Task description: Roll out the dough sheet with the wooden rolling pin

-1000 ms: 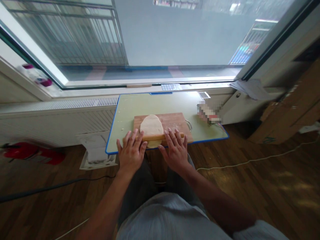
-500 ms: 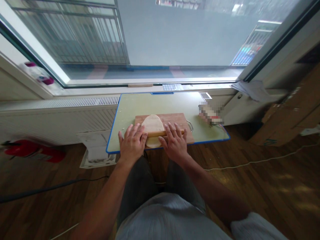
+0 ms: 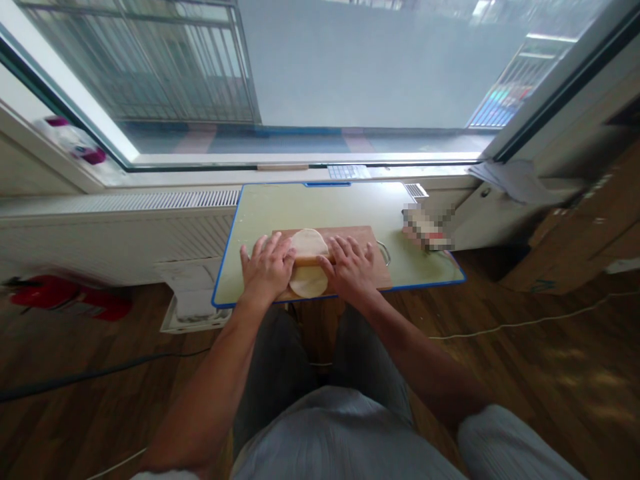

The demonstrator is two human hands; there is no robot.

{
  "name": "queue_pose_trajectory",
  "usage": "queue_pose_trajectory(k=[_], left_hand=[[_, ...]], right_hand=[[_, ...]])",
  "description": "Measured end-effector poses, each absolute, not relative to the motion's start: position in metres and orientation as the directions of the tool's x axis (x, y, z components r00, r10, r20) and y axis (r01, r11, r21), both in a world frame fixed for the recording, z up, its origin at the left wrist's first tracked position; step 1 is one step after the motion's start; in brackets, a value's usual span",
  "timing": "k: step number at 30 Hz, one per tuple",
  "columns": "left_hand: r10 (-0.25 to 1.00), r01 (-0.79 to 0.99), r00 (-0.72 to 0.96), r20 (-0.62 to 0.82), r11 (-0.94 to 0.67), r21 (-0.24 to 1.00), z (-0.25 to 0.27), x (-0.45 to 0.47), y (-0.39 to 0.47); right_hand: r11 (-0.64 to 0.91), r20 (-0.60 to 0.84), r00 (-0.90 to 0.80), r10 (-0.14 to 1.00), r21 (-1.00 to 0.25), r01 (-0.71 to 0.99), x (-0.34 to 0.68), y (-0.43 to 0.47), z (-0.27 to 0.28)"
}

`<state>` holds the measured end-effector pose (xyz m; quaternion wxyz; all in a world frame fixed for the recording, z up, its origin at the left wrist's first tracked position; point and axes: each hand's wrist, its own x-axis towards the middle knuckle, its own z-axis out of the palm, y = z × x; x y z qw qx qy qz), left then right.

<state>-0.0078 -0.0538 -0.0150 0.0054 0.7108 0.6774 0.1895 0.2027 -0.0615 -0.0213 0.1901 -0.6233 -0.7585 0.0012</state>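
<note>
A wooden rolling pin (image 3: 307,261) lies across a flat, thin round of pale dough (image 3: 309,283), which shows on both sides of it. My left hand (image 3: 267,265) holds the pin's left end, fingers draped over it and pointing forward. Over the right end, my right hand (image 3: 351,267) holds it the same way, thumb toward the middle. Both ends of the pin are hidden beneath my hands. Under the dough is a wooden cutting board (image 3: 357,235) with a metal handle (image 3: 383,253) on its right side.
The board rests on a small pale-green table (image 3: 270,207) with a blue rim. A blurred-out item (image 3: 427,230) lies at its right. Behind are a radiator (image 3: 165,199) and a window. A red fire extinguisher (image 3: 70,297) is on the left; a cardboard box (image 3: 575,247) stands right.
The rolling pin has moved slightly toward the window with both hands, so more dough shows on my side of it. The camera view has shifted a little.
</note>
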Motion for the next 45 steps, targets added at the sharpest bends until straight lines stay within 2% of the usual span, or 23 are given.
queue_pose_trajectory(k=[11, 26, 38, 45], left_hand=[[0.963, 0.962, 0.002, 0.271, -0.076, 0.263, -0.010, -0.007, -0.025], [0.999, 0.964, -0.003, 0.046, -0.009, 0.267, 0.003, -0.012, 0.030], [0.997, 0.969, -0.046, 0.063, 0.029, 0.244, 0.009, -0.010, 0.070], [0.991, 0.969, -0.087, 0.104, 0.060, 0.240, 0.012, -0.008, 0.089]], right_hand=[[0.225, 0.225, -0.186, 0.956, -0.164, 0.960, 0.201, -0.029, -0.008], [0.206, 0.160, -0.178, 0.971, -0.178, 0.962, 0.197, 0.016, 0.010], [0.130, 0.123, -0.099, 0.987, -0.276, 0.952, 0.191, 0.069, 0.003], [0.092, 0.124, -0.060, 0.990, -0.271, 0.958, 0.188, 0.093, 0.001]])
